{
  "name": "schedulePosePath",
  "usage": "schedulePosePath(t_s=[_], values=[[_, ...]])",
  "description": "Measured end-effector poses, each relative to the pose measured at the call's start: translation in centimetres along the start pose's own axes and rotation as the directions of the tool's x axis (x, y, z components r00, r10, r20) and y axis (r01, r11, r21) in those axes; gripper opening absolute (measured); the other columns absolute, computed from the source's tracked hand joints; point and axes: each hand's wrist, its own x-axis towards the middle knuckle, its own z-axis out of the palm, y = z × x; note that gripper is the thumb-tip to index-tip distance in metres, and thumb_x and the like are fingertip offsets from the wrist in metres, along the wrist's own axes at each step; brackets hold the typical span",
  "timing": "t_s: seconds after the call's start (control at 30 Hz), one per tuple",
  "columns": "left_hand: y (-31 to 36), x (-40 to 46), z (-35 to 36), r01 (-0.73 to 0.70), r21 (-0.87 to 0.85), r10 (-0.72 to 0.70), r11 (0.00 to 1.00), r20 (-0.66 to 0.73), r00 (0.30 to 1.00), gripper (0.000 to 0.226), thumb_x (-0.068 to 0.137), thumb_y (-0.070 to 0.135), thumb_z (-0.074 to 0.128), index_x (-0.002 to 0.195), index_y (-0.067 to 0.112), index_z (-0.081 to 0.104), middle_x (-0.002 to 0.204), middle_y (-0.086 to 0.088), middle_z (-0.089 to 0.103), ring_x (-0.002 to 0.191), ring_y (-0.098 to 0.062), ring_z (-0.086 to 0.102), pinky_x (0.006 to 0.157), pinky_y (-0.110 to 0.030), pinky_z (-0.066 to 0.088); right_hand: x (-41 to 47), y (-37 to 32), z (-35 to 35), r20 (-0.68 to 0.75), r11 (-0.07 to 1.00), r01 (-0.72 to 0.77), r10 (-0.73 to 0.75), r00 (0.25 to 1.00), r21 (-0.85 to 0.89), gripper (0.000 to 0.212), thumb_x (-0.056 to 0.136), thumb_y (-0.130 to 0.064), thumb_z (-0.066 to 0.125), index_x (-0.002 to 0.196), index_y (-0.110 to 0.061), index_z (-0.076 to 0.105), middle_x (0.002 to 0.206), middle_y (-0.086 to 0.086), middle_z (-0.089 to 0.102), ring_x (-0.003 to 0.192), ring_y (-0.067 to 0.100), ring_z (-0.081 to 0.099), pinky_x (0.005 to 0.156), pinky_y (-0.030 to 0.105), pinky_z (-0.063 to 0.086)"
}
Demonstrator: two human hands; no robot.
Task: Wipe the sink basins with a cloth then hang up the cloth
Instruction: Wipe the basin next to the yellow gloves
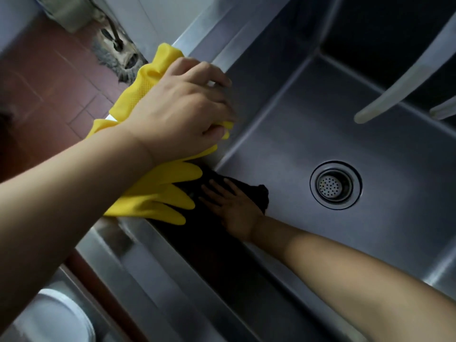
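- One steel sink [320, 134] here, and only one basin really shows; a darker recess sits at the top right, can't tell if that's a second basin.
- One drain [335, 185] with a perforated strainer, on the basin floor, right of the hands.
- One dark cloth [256, 196], down in the basin against the left wall. It's so dark it blends into the shadow, so its real outline is hard to make out.
- Two bare hands in view. The right hand [234, 206] lies flat on the cloth, fingers straight and a bit spread, pressing it toward the wall.
- The left hand [180, 112] is up on the sink rim, fingers curled over the edge and bunched on yellow rubber; a bit of glove pokes out under its fingers.
- Yellow gloves [158, 191]: looks like two, draped over the rim under the left hand. The lower one's four fingers hang out over the basin, just above the cloth. Not 100% sure on the count, they overlap.
- Two pale curved tube ends [399, 77] come in from the top right, above the basin.
- One white round tub [61, 317] at the bottom left, below the sink edge.
- Red tiled floor [49, 77] at the upper left, with one shaggy grey mop head [116, 53] on it.
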Motion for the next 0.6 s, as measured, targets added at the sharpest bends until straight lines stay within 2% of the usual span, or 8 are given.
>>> schedulePosePath(t_s=[0.17, 0.27, 0.33, 0.43, 0.5, 0.6], values=[[0.5, 0.1, -0.3, 0.025, 0.029, -0.026, 0.999, 0.03, 0.999, 0.019, 0.083, 0.03, 0.058, 0.096, 0.024, 0.072, 0.1, 0.009, 0.07, 0.116, -0.023, 0.053, 0.098, -0.04, 0.031, -4.0, -0.3, -0.7, 0.028, 0.997, 0.05, -0.052, 0.998, 0.062, 0.054, 0.087, -0.015, 0.06, 0.139, -0.009, 0.045, 0.148, 0.011, 0.038, 0.139, 0.036, 0.028, 0.112, 0.058, 0.014], [0.7, 0.2, -0.6, 0.035, 0.024, -0.036, 0.999, 0.045, 0.998, 0.021, 0.085, 0.03, 0.055, 0.096, 0.025, 0.072, 0.1, 0.008, 0.071, 0.116, -0.023, 0.053, 0.099, -0.04, 0.033, -9.9, -0.1, -1.4, 0.116, 0.995, 0.103, -0.104, 0.988, 0.014, 0.06, 0.086, -0.023, 0.063, 0.141, -0.014, 0.042, 0.149, 0.007, 0.037, 0.139, 0.031, 0.029, 0.11, 0.059, 0.02], [0.7, 0.1, -0.9, 0.037, 0.009, -0.038, 0.999, 0.04, 0.998, 0.022, 0.085, 0.029, 0.054, 0.096, 0.024, 0.072, 0.1, 0.009, 0.071, 0.117, -0.023, 0.053, 0.099, -0.04, 0.034, -14.3, 0.3, -2.1, 0.235, 0.98, 0.17, -0.141, 0.962, -0.107, 0.069, 0.077, -0.034, 0.067, 0.14, -0.02, 0.045, 0.148, 0.002, 0.039, 0.139, 0.025, 0.029, 0.113, 0.053, 0.024], [0.5, 0.0, -0.8, 0.037, -0.014, -0.037, 0.999, 0.024, 0.999, 0.021, 0.084, 0.028, 0.054, 0.095, 0.023, 0.072, 0.1, 0.009, 0.071, 0.117, -0.023, 0.053, 0.1, -0.04, 0.034, -20.3, 1.0, -2.4, 0.32, 0.949, 0.268, -0.205, 0.925, -0.168, 0.074, 0.063, -0.04, 0.066, 0.134, -0.025, 0.051, 0.149, -0.003, 0.038, 0.141, 0.022, 0.026, 0.115, 0.045, 0.014], [0.3, 0.0, -0.6, 0.033, -0.034, -0.032, 0.999, 0.008, 0.999, 0.021, 0.084, 0.026, 0.055, 0.095, 0.022, 0.072, 0.1, 0.008, 0.071, 0.117, -0.023, 0.053, 0.1, -0.04, 0.033, -21.5, 1.3, -2.2, 0.303, 0.94, 0.3, -0.241, 0.922, -0.164, 0.072, 0.064, -0.038, 0.067, 0.134, -0.025, 0.049, 0.151, -0.002, 0.035, 0.143, 0.023, 0.023, 0.116, 0.045, 0.011], [0.1, 0.1, -0.2, 0.032, -0.053, -0.033, 0.998, -0.011, 0.999, 0.022, 0.083, 0.025, 0.053, 0.094, 0.023, 0.072, 0.099, 0.008, 0.071, 0.117, -0.023, 0.054, 0.099, -0.039, 0.032, -18.7, 1.2, -1.6, 0.249, 0.939, 0.291, -0.242, 0.938, -0.182, 0.067, 0.073, -0.04, 0.064, 0.135, -0.023, 0.049, 0.151, 0.0, 0.035, 0.142, 0.024, 0.024, 0.115, 0.047, 0.013]])
